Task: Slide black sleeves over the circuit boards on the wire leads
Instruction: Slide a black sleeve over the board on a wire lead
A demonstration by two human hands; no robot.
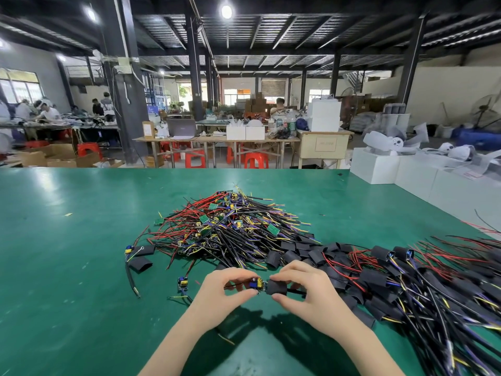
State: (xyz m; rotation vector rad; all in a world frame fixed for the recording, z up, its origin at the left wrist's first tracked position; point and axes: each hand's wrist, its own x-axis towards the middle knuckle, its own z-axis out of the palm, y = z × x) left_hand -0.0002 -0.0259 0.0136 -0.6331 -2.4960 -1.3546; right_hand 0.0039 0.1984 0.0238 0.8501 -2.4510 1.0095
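My left hand [225, 290] pinches a small circuit board [256, 284] with yellow and blue parts, held just above the green table [67, 267]. My right hand [306, 291] pinches a black sleeve [276, 287] whose open end touches the board's right edge; a black lead runs out of the sleeve to the right. Behind my hands lies a big pile of unsleeved boards with red and black leads [230, 229]. A heap of sleeved leads [406, 280] spreads to the right.
Loose black sleeves [140, 264] and a bare board [182, 283] lie left of my hands. White boxes [379, 169] stand at the table's far right edge. Beyond the table are benches, red stools and people working.
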